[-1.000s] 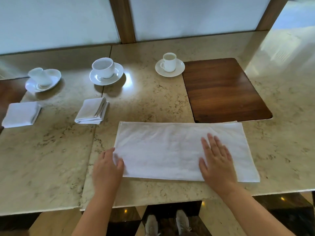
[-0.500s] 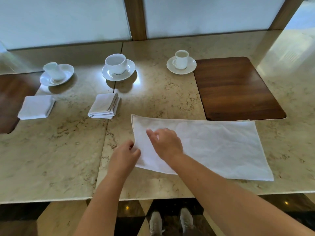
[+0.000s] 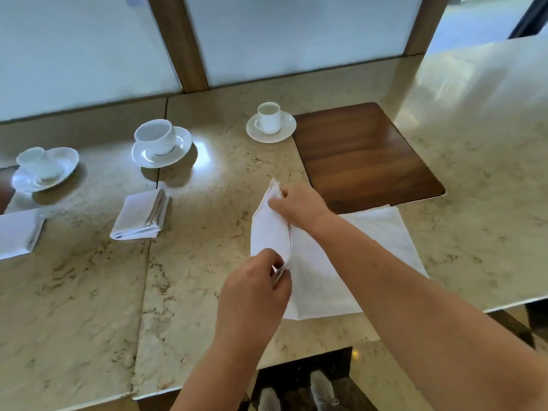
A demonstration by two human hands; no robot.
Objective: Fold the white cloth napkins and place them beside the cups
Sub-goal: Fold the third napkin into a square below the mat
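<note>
A white cloth napkin (image 3: 320, 271) lies half-folded on the marble table (image 3: 89, 307), its left end lifted off the surface. My left hand (image 3: 255, 292) pinches the near left corner. My right hand (image 3: 299, 203) pinches the far left corner and holds it raised. Three white cups on saucers stand along the back: one at the left (image 3: 38, 164), one in the middle (image 3: 157, 139), one to the right (image 3: 269, 117). A folded napkin (image 3: 139, 216) lies in front of the middle cup, another (image 3: 17, 235) in front of the left cup.
A dark wooden inset panel (image 3: 361, 155) sits right of the right cup, just behind the napkin. Frosted window panes with wooden posts (image 3: 178, 40) back the table. The table's near edge runs below my arms, with my shoes (image 3: 323, 390) on the floor.
Both hands took the napkin's left corners and lifted that end up and over toward the right. The view has shifted, so the cups sit further left.
</note>
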